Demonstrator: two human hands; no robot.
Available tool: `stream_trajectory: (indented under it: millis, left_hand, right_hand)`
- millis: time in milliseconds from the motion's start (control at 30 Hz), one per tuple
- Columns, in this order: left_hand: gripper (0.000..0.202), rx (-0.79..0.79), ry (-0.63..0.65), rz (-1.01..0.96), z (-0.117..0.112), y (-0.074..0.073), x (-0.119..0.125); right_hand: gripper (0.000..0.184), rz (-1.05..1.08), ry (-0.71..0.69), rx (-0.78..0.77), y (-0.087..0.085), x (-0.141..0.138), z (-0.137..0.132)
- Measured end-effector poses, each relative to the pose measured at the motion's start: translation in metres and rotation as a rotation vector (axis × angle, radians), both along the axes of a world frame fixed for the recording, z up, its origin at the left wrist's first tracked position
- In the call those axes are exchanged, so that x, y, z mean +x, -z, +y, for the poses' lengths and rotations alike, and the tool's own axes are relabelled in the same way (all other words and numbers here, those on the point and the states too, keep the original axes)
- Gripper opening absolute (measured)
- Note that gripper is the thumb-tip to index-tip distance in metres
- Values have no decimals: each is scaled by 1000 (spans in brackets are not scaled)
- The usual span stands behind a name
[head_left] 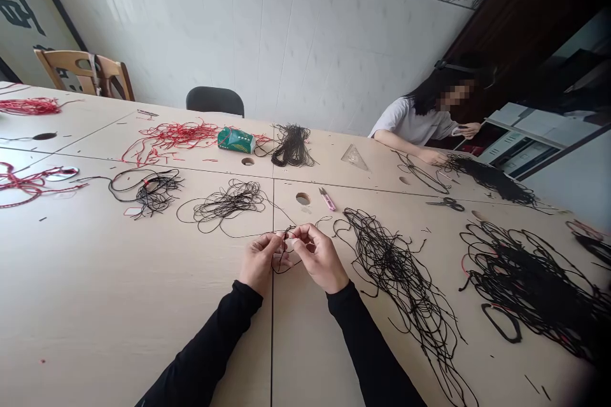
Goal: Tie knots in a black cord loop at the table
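Both my hands meet over the table (200, 305) with a thin black cord (278, 272) pinched between them. My left hand (258, 262) has thumb and forefinger closed on it. Close by, my right hand (321, 258) pinches the same cord near what may be a knot; fingers partly hide it. A loop of the cord hangs below the fingertips. Beyond my hands lies a loose tangle of black cord (231, 203), a strand running toward my fingers. Pink-handled thread snips (327, 199) rest just past my right hand. A long bundle of black cords (391, 261) spreads to its right.
Black scissors (446, 204) and a big heap of black cords (529, 280) lie at the right. Farther back are red cords (179, 137), a green packet (235, 139), a black bundle (291, 146) and a clear triangle ruler (354, 158). A co-worker (420, 117) sits at the far right.
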State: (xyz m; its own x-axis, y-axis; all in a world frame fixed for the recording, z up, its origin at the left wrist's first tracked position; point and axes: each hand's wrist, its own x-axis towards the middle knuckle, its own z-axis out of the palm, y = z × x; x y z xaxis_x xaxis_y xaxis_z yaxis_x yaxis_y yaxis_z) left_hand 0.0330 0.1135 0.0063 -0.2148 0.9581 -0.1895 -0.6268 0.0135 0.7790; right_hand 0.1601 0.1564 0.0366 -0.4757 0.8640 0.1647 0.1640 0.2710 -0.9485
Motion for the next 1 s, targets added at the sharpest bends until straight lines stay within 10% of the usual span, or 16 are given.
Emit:
stream_trajectory:
  millis: [1000]
  left_hand:
    - [33, -7, 11, 84, -1, -6, 2]
  right_hand:
    - [37, -87, -7, -45, 10, 6, 10]
